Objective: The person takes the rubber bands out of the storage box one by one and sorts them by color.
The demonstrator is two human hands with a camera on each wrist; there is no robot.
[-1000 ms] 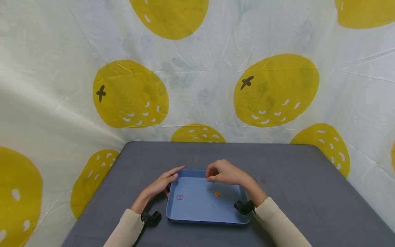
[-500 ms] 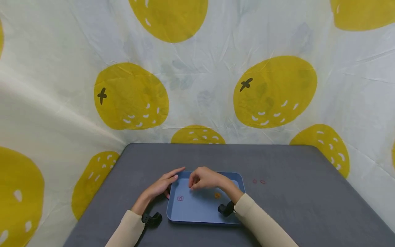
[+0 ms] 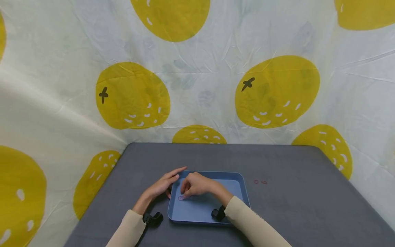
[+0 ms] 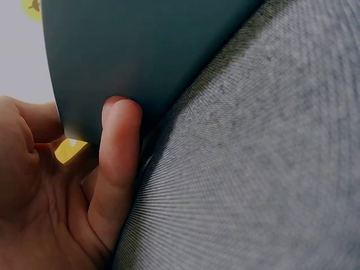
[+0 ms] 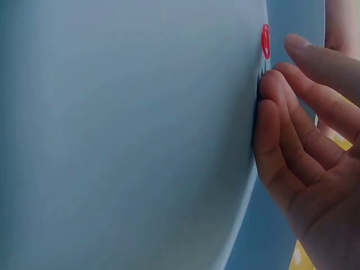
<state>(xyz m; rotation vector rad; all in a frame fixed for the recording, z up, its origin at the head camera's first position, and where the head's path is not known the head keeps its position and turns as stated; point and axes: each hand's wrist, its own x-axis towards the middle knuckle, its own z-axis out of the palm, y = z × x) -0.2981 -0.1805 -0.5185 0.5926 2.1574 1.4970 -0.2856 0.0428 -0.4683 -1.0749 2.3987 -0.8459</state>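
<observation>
A shallow blue tray (image 3: 203, 215) lies on the grey table. My left hand (image 3: 158, 187) grips its left side, thumb over the rim and a finger (image 4: 120, 140) against the outer wall in the left wrist view. Over the tray's left half is my right hand (image 3: 197, 184), fingers bent, fingertips touching the tray floor. Thin red rubber bands (image 3: 180, 198) lie just left of those fingertips. In the right wrist view the red rubber bands (image 5: 265, 41) sit just beyond the tips, with a gap between thumb and forefinger. Nothing shows pinched between them.
Two more red rubber bands (image 3: 260, 182) lie on the grey table (image 3: 302, 202), right of the tray. A white curtain (image 3: 200, 103) printed with yellow fruit hangs behind the table. My right forearm and sleeve cross the tray's right front part and hide it.
My right hand has moved left and down across the tray to the red rubber bands. The orange bands in the tray are now hidden behind my right arm. My left hand stays put.
</observation>
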